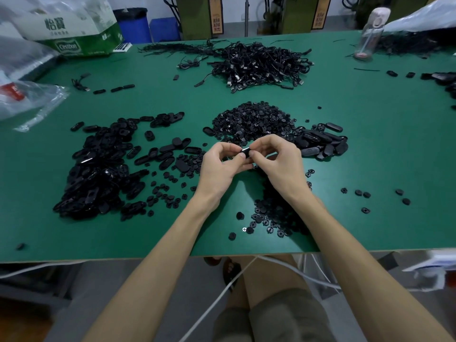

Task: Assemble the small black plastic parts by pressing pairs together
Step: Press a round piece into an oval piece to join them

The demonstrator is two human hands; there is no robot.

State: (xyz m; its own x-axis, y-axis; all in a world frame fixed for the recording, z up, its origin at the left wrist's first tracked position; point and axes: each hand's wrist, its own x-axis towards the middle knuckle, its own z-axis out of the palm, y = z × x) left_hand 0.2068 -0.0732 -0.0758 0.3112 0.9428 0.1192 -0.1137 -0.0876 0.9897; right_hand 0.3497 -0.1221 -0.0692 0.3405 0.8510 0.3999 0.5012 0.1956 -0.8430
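Note:
Above the middle of the green table (370, 144), my left hand (220, 166) and my right hand (276, 161) meet with curled fingers. Both pinch a small black plastic part (246, 151) between their fingertips; most of it is hidden by the fingers. A big pile of black oval shells (98, 174) lies to the left. Behind the hands sits a heap of small round black pieces (251, 122). More oval pieces (320, 141) lie to the right, and small round pieces (274, 213) are scattered under my right forearm.
A tangle of black cables (261, 62) lies at the back centre. A cardboard box (81, 33) and plastic bags (29, 95) crowd the left back corner. A clear water bottle (370, 33) stands at the back right. A white cord (246, 270) hangs below the table's front edge.

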